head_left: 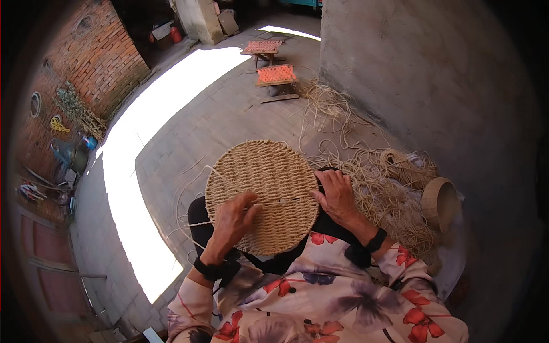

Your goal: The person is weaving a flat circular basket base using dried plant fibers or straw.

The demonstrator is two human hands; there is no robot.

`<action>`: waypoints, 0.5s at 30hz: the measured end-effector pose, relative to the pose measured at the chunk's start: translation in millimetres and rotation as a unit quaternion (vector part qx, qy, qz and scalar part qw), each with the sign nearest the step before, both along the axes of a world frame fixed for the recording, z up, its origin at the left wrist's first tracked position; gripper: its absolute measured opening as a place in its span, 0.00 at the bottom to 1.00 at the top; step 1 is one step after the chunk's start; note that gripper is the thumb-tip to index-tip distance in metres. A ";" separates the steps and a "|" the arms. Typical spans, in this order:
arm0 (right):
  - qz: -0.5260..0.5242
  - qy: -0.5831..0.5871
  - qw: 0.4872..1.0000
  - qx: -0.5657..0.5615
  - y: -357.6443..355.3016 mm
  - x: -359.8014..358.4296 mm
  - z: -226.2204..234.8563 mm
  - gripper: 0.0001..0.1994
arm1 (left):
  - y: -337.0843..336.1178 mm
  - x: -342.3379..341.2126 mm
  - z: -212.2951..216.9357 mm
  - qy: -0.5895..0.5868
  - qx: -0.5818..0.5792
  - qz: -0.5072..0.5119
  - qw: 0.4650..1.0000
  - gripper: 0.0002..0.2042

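Note:
A round, flat piece of woven tan straw cord (266,166) rests over my lap, with a small gap in the weave right of its middle. Bent fingers of my left hand (233,222) lie on its left part, thumb and forefinger apart. At the right rim, my right hand (339,197) holds the piece between thumb and fingers; some fingertips are hidden. A loose pale cord (191,225) runs from the left edge near my left wrist, and another strand loops over the upper left rim.
Heaped loose cord (377,200) lies to my right with a coil of rope (394,163) and a round woven basket (440,203). Two low stools with orange woven seats (276,74) stand ahead. A grey wall (423,74) rises at the right, a brick wall (100,48) at the left.

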State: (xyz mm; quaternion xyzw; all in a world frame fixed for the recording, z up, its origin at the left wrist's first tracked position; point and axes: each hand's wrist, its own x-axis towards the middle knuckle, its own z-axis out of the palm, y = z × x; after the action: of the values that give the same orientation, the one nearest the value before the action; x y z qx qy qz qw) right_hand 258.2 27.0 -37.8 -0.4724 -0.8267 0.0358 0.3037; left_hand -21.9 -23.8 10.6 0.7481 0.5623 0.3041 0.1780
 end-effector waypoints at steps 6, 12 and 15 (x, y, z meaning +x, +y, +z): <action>0.163 0.262 0.931 -0.192 -31.9 -60.0 43.2 0.22 | -33.6 22.1 41.5 0.036 -0.025 -0.116 0.992 0.10; 0.225 0.570 0.546 -0.571 -24.1 -72.0 61.2 0.17 | -57.2 28.5 40.8 -0.097 -0.138 -0.212 0.963 0.12; 0.195 0.609 0.534 -0.553 -18.0 -35.2 72.8 0.15 | -52.5 -12.1 47.2 -0.188 -0.149 -0.141 0.960 0.14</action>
State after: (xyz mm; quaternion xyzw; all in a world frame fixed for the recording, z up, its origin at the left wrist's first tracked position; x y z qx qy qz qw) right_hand 223.0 9.0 35.0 -0.2371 -0.3287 0.8235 0.3970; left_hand -34.1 -76.3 57.7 0.7138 0.4468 0.3240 0.4312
